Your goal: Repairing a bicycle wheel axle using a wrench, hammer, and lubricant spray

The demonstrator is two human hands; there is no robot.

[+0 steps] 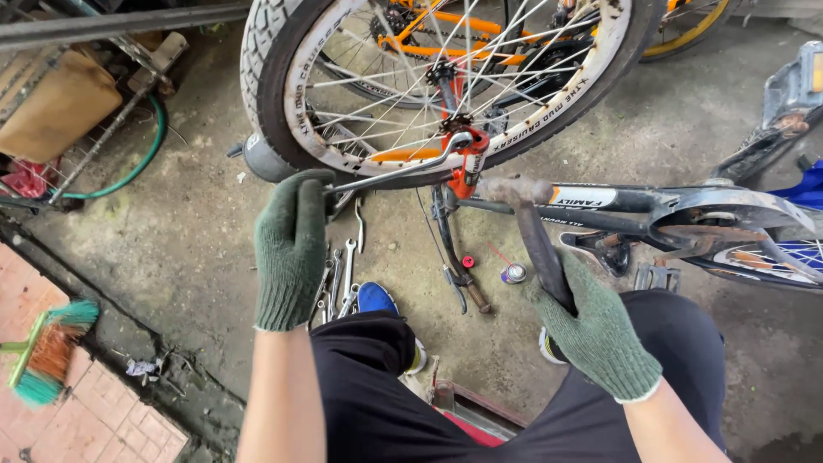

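**Inspector:** Nearest the camera, black trousers [480, 403] over both knees, the person crouching. Above them, two hands in green knit gloves.

**Clerk:** Grip of each?

**Inspector:** Left hand [290, 249] is closed around the near end of a long steel wrench [403, 169]. Right hand [591, 330] is wrapped tight about the dark handle of a hammer [531, 231], its rusty head up by the fork.

**Clerk:** Where does the work lie from those grips?

**Inspector:** The wrench runs up and to the right from the left hand; its far end sits at the axle nut [467, 141] on the red fork end of the wheel [446, 77]. The hammer shaft slants up and leftward from the right hand, so its head is just right of that nut. The hammer head is nearer the nut than either hand.

**Clerk:** Materials?

**Inspector:** Knobbly rubber tyre, dirty white rim, thin metal spokes. Spare spanners [343, 274] lie on rough concrete [206, 240] beside a blue shoe [375, 298].
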